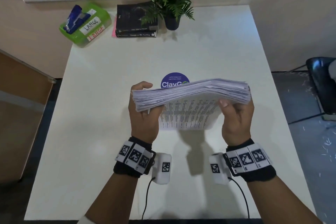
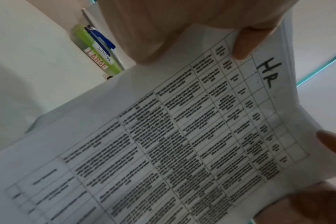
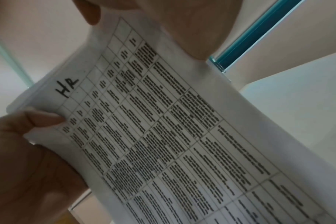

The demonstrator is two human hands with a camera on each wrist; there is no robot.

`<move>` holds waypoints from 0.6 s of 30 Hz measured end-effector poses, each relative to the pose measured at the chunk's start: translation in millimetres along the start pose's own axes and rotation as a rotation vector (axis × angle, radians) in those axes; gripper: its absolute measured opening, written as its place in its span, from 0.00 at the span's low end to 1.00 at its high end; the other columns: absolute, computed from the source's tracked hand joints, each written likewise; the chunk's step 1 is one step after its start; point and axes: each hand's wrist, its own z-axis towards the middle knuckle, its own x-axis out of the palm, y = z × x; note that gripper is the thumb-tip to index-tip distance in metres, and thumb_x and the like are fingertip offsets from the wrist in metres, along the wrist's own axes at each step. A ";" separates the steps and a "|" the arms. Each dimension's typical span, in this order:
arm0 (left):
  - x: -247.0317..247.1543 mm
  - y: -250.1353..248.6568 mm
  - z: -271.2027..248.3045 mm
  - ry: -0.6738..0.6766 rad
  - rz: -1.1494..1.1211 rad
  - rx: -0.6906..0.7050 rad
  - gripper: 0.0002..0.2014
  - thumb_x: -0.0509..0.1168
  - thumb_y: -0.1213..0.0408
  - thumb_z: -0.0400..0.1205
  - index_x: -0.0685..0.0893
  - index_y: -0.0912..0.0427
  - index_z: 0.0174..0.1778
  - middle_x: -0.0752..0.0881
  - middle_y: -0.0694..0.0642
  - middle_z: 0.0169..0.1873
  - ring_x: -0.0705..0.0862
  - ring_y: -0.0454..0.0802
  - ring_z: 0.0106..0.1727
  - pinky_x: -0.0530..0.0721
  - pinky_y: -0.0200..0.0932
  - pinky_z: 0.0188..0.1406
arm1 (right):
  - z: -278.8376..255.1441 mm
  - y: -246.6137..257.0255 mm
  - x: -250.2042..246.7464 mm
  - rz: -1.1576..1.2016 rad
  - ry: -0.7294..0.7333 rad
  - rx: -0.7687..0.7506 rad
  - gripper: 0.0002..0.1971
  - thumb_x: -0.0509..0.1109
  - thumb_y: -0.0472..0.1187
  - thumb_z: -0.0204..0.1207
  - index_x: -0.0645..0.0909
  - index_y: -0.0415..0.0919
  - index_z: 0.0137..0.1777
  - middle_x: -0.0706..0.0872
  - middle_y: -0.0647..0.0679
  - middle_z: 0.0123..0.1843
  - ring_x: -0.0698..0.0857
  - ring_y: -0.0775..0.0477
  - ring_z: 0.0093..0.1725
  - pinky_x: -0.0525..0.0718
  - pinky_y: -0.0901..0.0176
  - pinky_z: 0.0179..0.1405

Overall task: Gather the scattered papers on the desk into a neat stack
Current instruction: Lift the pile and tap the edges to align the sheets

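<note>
A thick stack of papers [image 1: 190,94] stands on its long edge over the middle of the white desk [image 1: 91,132]. Its front sheet is a printed table marked "HR" [image 2: 182,136] [image 3: 163,128] and faces me. My left hand [image 1: 140,112] grips the stack's left end, with the thumb [image 2: 242,45] on the front sheet and the fingers behind. My right hand [image 1: 234,112] grips the right end in the same way, thumb in front. I cannot tell whether the lower edge touches the desk. No loose sheets lie elsewhere on the desk.
At the back of the desk are a green box labelled LARGE [image 1: 85,23], two dark books [image 1: 136,20] and a potted plant [image 1: 171,5]. A round blue sticker [image 1: 172,82] shows just behind the stack. A black chair [image 1: 321,82] stands off the right side.
</note>
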 end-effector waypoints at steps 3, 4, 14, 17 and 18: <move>-0.5 2.0 3.5 0.052 0.029 -0.039 0.25 0.69 0.69 0.66 0.76 0.71 0.59 0.81 0.55 0.50 0.83 0.45 0.49 0.82 0.37 0.44 | -0.9 -1.6 -4.4 -0.018 0.017 0.050 0.23 0.72 0.44 0.74 0.77 0.31 0.65 0.85 0.37 0.58 0.86 0.37 0.59 0.83 0.43 0.63; 1.1 4.1 4.0 0.069 0.050 -0.050 0.23 0.70 0.72 0.66 0.77 0.71 0.58 0.82 0.54 0.49 0.83 0.47 0.48 0.83 0.41 0.43 | -2.0 -3.5 -4.3 -0.028 0.021 0.070 0.23 0.74 0.45 0.73 0.79 0.33 0.65 0.86 0.37 0.59 0.86 0.34 0.61 0.83 0.37 0.65; 19.0 -32.2 9.5 -0.176 0.144 0.069 0.12 0.71 0.68 0.79 0.82 0.67 0.56 0.87 0.55 0.47 0.88 0.41 0.48 0.86 0.39 0.49 | 12.2 28.7 12.1 0.005 -0.066 -0.066 0.12 0.72 0.30 0.79 0.80 0.41 0.60 0.89 0.61 0.49 0.88 0.59 0.53 0.85 0.65 0.55; 14.3 -34.3 3.0 -0.159 0.216 0.199 0.17 0.69 0.62 0.81 0.79 0.72 0.58 0.85 0.65 0.51 0.86 0.48 0.54 0.84 0.46 0.56 | 8.1 34.6 8.6 -0.054 -0.062 -0.188 0.11 0.69 0.43 0.84 0.78 0.38 0.60 0.85 0.65 0.52 0.86 0.65 0.53 0.82 0.68 0.54; 11.0 -29.1 0.3 -0.149 0.226 0.196 0.18 0.69 0.61 0.81 0.79 0.74 0.57 0.85 0.65 0.51 0.85 0.46 0.53 0.83 0.42 0.55 | 5.1 28.9 6.6 -0.091 -0.053 -0.198 0.13 0.68 0.47 0.84 0.78 0.39 0.60 0.84 0.68 0.52 0.85 0.67 0.52 0.82 0.69 0.53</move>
